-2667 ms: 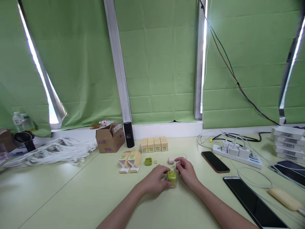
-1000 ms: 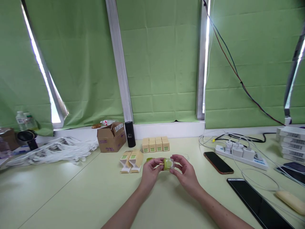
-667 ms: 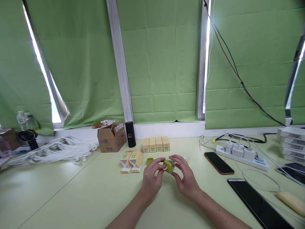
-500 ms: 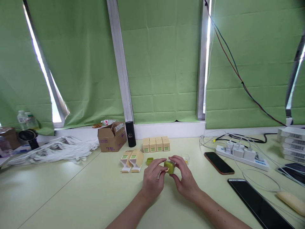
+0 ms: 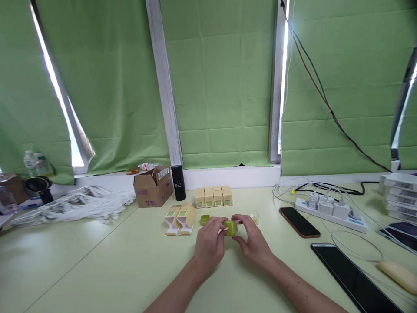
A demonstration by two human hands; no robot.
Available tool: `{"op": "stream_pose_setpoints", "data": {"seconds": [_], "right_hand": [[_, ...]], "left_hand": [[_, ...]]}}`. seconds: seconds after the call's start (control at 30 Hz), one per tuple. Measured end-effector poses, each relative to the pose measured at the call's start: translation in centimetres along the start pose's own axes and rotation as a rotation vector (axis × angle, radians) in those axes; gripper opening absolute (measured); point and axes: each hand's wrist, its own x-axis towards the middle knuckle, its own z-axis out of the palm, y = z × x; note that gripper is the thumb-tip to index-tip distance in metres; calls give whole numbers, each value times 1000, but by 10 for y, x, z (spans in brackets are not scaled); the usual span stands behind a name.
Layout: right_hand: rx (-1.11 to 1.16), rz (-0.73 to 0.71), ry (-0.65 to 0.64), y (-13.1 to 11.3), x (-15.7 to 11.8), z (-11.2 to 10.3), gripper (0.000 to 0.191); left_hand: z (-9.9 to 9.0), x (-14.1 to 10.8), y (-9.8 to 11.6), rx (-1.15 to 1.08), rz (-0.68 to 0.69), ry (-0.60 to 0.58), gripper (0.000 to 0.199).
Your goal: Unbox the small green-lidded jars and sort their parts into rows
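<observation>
A small green case point(image 5: 231, 228) is held up between both hands over the table. My left hand point(image 5: 210, 241) pinches its left side, and my right hand point(image 5: 254, 241) grips the right side, where a clear part shows. Just behind my left hand lies another small green piece point(image 5: 205, 220). A clear plastic container point(image 5: 253, 217) with something yellow in it sits behind my right hand. To the left are two opened small cartons point(image 5: 185, 219) with green labels. Farther back stands a row of closed small boxes point(image 5: 213, 197).
At the back left are a cardboard box point(image 5: 152, 189), a black cylinder point(image 5: 178, 183) and bundled white cables point(image 5: 78, 205). On the right lie a phone point(image 5: 299, 222), a power strip point(image 5: 332, 213) and a large black device point(image 5: 353, 278).
The green case has turned slightly between my fingers and shifted a little left. Both hands have moved only slightly.
</observation>
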Motion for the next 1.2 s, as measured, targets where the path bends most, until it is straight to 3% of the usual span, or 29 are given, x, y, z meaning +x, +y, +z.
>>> {"op": "stream_pose_setpoints", "data": {"seconds": [0.13, 0.37, 0.57, 0.67, 0.77, 0.83, 0.9, 1.03, 1.2], "right_hand": [[-10, 65, 9, 4, 1, -2, 51], [152, 208, 76, 2, 6, -10, 40], [669, 375, 142, 12, 17, -19, 45], [742, 444, 244, 26, 24, -28, 54], [590, 459, 393, 47, 31, -41, 61], [326, 488, 418, 64, 34, -52, 62], [216, 537, 433, 81, 35, -62, 60], [-3, 618, 370, 104, 32, -78, 50], [-253, 646, 209, 111, 25, -81, 46]], "left_hand": [[1, 2, -3, -213, -200, 82, 12], [6, 12, -22, -570, -526, 303, 42], [14, 10, -31, -615, -668, 262, 53], [18, 8, -32, -611, -698, 229, 53], [20, 7, -33, -599, -713, 217, 52], [20, 7, -34, -590, -717, 215, 51], [20, 7, -36, -580, -720, 211, 51], [20, 6, -37, -562, -716, 200, 51], [20, 5, -36, -540, -713, 189, 48]]}}
